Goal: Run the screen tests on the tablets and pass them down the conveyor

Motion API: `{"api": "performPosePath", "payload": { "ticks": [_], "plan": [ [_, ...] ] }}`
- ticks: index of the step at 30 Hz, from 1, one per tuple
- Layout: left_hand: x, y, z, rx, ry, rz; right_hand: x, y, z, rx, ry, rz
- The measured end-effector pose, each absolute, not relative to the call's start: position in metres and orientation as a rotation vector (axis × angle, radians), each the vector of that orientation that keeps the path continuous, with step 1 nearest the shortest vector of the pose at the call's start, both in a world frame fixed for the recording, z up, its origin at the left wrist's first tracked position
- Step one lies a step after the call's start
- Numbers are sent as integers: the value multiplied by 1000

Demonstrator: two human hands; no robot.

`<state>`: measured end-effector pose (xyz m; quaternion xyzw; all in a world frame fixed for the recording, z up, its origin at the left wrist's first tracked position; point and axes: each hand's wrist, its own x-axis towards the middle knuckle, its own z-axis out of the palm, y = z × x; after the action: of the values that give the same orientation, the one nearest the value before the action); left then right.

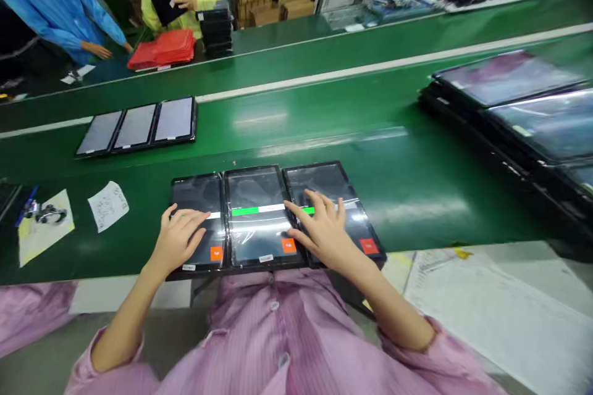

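Three black tablets lie side by side in a black tray at the bench's near edge. Over the left tablet (199,192) is my left hand (180,236), fingers spread and holding nothing. My right hand (324,228) spreads its fingers over the right tablet (319,179), its index fingertip reaching the border of the middle tablet (254,188). Whether the fingertips touch the glass I cannot tell. A green and white bar crosses each screen, partly covered by my hands. Orange-red squares show near the screens' lower right corners.
Three pale-screened tablets (135,125) lie on the green belt (278,108), back left. Stacked tablet trays (509,154) stand at right. A handwritten note (109,205) lies at left, papers (486,302) at lower right. Co-workers stand across the line; a yellow-sleeved one holds a dark tablet (165,0).
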<state>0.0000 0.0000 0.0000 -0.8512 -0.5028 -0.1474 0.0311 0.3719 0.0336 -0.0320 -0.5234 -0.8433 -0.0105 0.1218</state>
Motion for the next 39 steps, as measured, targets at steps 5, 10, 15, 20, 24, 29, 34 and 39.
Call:
{"api": "performPosePath", "payload": {
  "ticks": [5,10,15,20,24,29,34,39],
  "plan": [
    [5,6,5,-2615,-1557,-452,356,31,-28,-1523,-2473,15],
    [4,21,18,-2525,-1670,-484,388,27,-32,-1694,-2304,-17],
    [18,59,14,-2571,-1773,-246,445,18,-40,-1904,-2100,-11],
    [36,107,6,-2560,-1932,-48,480,42,-51,-1732,-1963,256],
    [37,121,12,-2559,-2073,81,491,88,-68,-1524,-1501,688],
    [35,106,13,-2460,-2060,263,484,110,-86,-1465,-1100,928],
    [43,95,7,-2365,-2102,360,484,101,-91,-1476,-1001,942],
    [63,97,5,-2256,-2264,280,488,103,-91,-1489,-951,988]
  ]
}}
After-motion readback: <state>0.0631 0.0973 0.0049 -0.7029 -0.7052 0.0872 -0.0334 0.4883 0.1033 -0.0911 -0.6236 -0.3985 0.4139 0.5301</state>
